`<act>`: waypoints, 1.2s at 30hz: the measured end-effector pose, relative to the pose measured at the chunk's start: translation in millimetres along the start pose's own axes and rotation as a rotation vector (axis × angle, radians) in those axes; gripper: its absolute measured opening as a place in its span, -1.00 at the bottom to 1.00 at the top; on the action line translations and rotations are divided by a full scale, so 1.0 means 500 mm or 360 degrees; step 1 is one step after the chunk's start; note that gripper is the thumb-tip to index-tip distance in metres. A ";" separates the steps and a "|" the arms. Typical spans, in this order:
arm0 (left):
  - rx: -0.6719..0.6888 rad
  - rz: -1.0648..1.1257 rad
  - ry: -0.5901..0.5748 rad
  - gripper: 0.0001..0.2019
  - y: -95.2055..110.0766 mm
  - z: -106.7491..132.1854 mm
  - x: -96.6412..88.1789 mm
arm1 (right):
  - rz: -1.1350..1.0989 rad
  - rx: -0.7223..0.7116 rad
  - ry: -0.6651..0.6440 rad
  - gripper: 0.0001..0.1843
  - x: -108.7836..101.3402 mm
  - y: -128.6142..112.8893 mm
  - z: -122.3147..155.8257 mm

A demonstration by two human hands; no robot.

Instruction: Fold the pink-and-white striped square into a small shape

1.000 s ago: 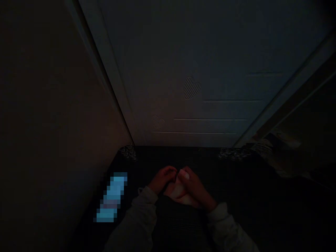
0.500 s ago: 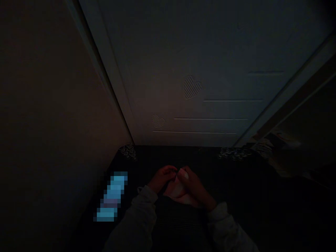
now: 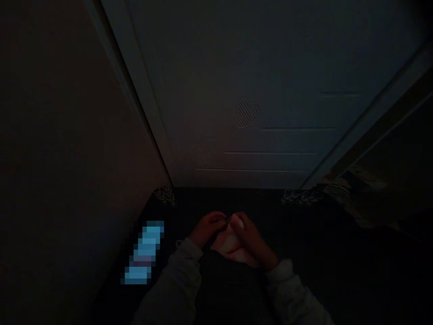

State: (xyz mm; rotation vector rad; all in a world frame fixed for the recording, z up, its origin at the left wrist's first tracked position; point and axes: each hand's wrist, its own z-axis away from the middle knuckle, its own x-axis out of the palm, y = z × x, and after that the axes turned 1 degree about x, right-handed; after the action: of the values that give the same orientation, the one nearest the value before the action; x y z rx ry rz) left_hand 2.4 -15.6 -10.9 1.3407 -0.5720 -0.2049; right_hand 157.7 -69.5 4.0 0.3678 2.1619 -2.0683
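Note:
In very dim light, a pale pink piece of cloth [image 3: 227, 241] hangs folded between my hands, its lower edge lying over the dark tabletop. My right hand [image 3: 246, 229] is closed around its upper end, thumb pressed on top. Just left of that, my left hand [image 3: 209, 228] is curled with fingertips pinched together close to the cloth's top. What sits between those fingertips is too dark and small to name.
A lit, blurred-out screen [image 3: 144, 253] lies on the dark table [image 3: 230, 289] at left. Several metal rings [image 3: 164, 195] are piled at the back left, with more rings [image 3: 301, 197] at the back right. A white panel with hearts [image 3: 248, 113] rises behind.
Both hands stay in nearly the same place, with slight shifts of the fingers. More of the cloth's top shows by my right thumb. The scene has grown a little darker.

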 end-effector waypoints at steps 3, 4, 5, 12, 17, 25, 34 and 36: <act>0.0024 -0.0077 -0.0020 -0.71 0.001 -0.002 -0.005 | 0.0006 0.0049 0.0053 -0.73 0.001 0.002 -0.002; 0.0026 -0.0105 -0.0036 -0.71 0.002 -0.003 -0.007 | 0.0014 0.0067 0.0081 -0.71 0.001 0.003 -0.002; 0.0021 -0.0121 -0.0052 -0.70 0.002 -0.003 -0.007 | 0.0019 0.0079 0.0108 -0.71 0.001 0.004 -0.003; -0.0005 -0.0044 -0.0031 -0.60 0.003 -0.002 -0.006 | -0.0060 -0.0059 0.0115 -0.70 0.005 0.016 -0.004; 0.0016 -0.0073 0.0104 -0.67 0.001 -0.005 -0.006 | -0.0063 -0.0167 0.0082 -0.68 0.005 0.029 -0.007; 0.0088 -0.0122 0.0180 -0.66 0.009 -0.006 -0.005 | -0.0032 0.0004 0.0393 -0.63 0.000 0.012 -0.009; 0.0130 -0.0014 0.0330 -0.67 0.011 -0.017 0.002 | 0.0010 -0.0181 0.0487 -0.74 0.009 0.013 -0.025; 0.0177 0.0004 0.0384 -0.67 0.010 -0.021 0.001 | -0.0012 -0.0213 0.0470 -0.71 0.013 0.012 -0.032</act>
State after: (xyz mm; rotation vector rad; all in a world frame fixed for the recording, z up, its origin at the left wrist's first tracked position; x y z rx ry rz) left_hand 7.0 -5.6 -7.6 1.4479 -0.3856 -0.0082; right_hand 154.3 -53.0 -2.4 0.6881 2.4514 -1.9638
